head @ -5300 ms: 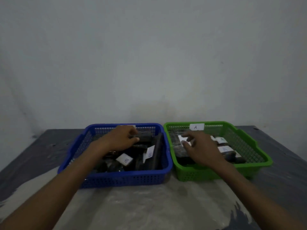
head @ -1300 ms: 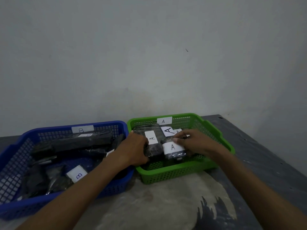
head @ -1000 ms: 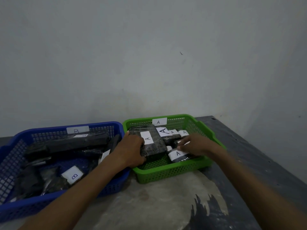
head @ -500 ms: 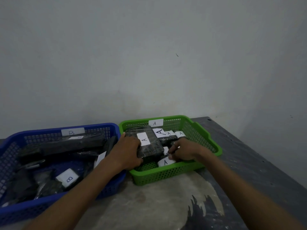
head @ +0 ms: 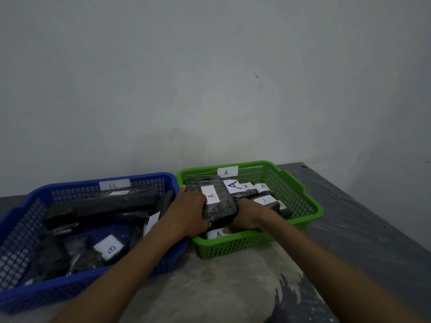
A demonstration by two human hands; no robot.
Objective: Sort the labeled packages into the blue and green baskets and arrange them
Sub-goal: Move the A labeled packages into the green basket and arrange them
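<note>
The green basket (head: 303, 199), tagged A on its far wall, holds several black wrapped packages with white A labels. A large black package (head: 217, 206) with an A label lies tilted at the basket's left. My left hand (head: 189, 213) grips its left edge. My right hand (head: 247, 216) holds its right near corner, fingers curled under, above a small A-labelled package (head: 215, 234) by the near wall. The blue basket (head: 77, 285), tagged B, stands to the left with several black packages, one showing a B label (head: 109, 248).
Both baskets sit side by side on a dark table with a pale worn patch (head: 221, 287) in front of them. A plain grey wall (head: 210, 89) rises right behind. The table's right edge (head: 363, 206) runs diagonally beside the green basket.
My right hand let go of the small A-labelled package near the front wall and moved onto the large package's right corner. My left hand stayed on the large package.
</note>
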